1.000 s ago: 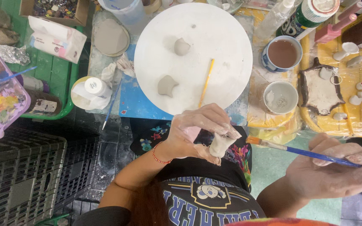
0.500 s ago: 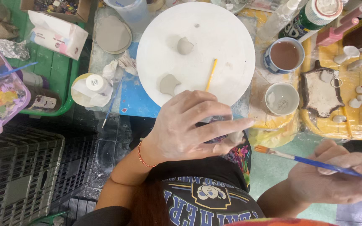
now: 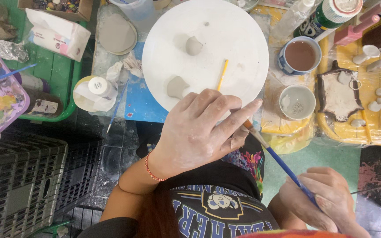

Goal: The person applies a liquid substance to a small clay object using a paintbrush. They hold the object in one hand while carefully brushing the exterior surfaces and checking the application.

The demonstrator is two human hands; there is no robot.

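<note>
Left hand point(image 3: 195, 132) now spread, fingers apart, over clay piece; right hand point(image 3: 327, 198) fingers clamped on paintbrush point(image 3: 283, 165), tip at 3 o'clock of left hand. Painting step; next needs steady tip.

White tissue pack point(image 3: 57, 34), green-labelled bottle point(image 3: 327, 17)

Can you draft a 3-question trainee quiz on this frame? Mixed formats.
1. True or false: the right hand holds a blue-handled paintbrush.
2. Multiple choice: how many grey clay pieces lie on the round white board? A) none B) two C) five
3. Fill in: the yellow stick lies on the ____.

Key:
1. True; its tip reaches under the fingers of the left hand.
2. B: one clay piece near the middle, another clay piece nearer the person.
3. Round white board.
</note>
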